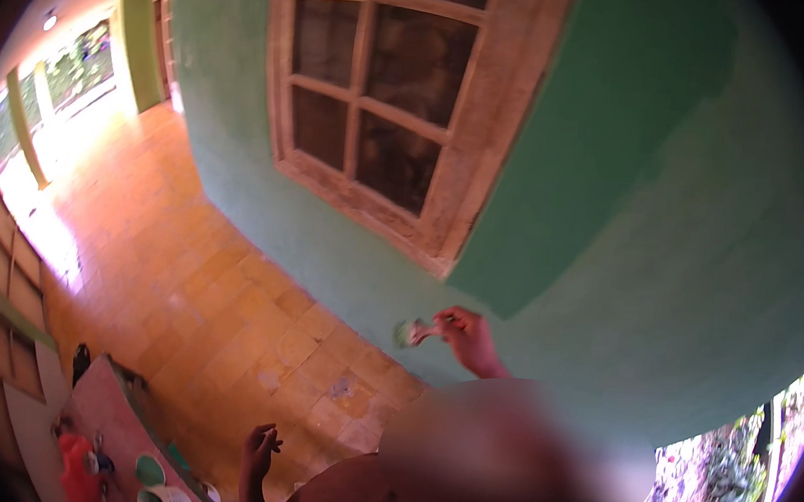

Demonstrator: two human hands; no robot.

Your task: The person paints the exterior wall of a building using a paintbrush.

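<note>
A paintbrush (406,334) with green paint on its bristles is gripped by its handle in my right hand (471,339). The bristles point left, in front of the lower pale green wall (703,265); I cannot tell whether they touch it. Darker green paint (609,145) covers an upright band of that wall, right of a wooden-framed window (361,87). Lower down, my left hand (261,442) hangs above the floor with nothing in it, its fingers loosely bent and apart.
A reddish table (116,398) at the lower left bears an open paint container (165,500), a green round lid or pot (150,470) and a red object (79,473). Orange tiles (183,272) cover the floor. Plants (729,475) show outside at the right.
</note>
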